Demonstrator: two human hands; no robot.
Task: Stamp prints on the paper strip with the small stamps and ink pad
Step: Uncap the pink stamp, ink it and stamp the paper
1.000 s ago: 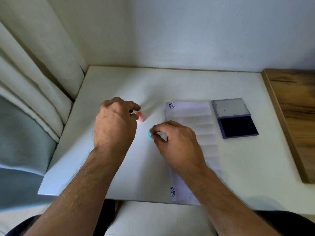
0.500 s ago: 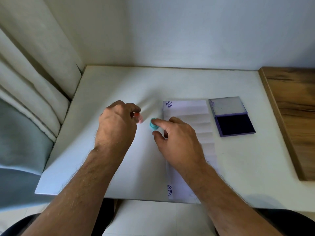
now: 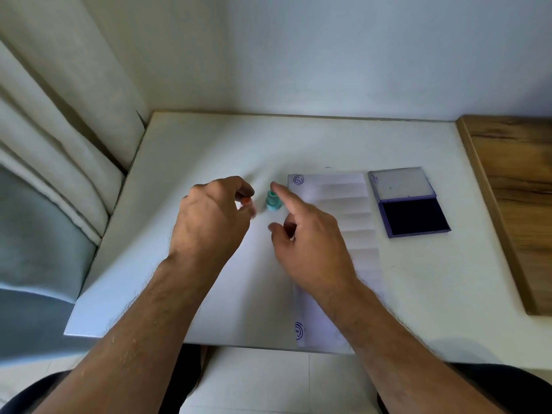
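A folded white paper strip point(image 3: 334, 204) lies on the white table point(image 3: 209, 138), with one purple print at its far left corner and another at its near left corner. The open ink pad point(image 3: 415, 218) sits just right of the strip. A small teal stamp point(image 3: 273, 202) stands upright on the table just left of the strip's far end. My right hand point(image 3: 310, 237) hovers over the strip with fingers spread; the index fingertip rests at the teal stamp's top and the thumb is apart from it. My left hand point(image 3: 209, 222) pinches a small pink stamp point(image 3: 246, 201), blurred, beside the teal one.
A cream curtain point(image 3: 59, 144) and a grey cushion point(image 3: 35, 234) border the table's left edge. A wooden surface point(image 3: 513, 189) adjoins the table on the right. A plain wall stands behind the table. My lap lies below the table's near edge.
My right hand carried the teal stamp away from me along the strip's left edge, stood it upright and spread its fingers. My left hand stayed in place with the pink stamp.
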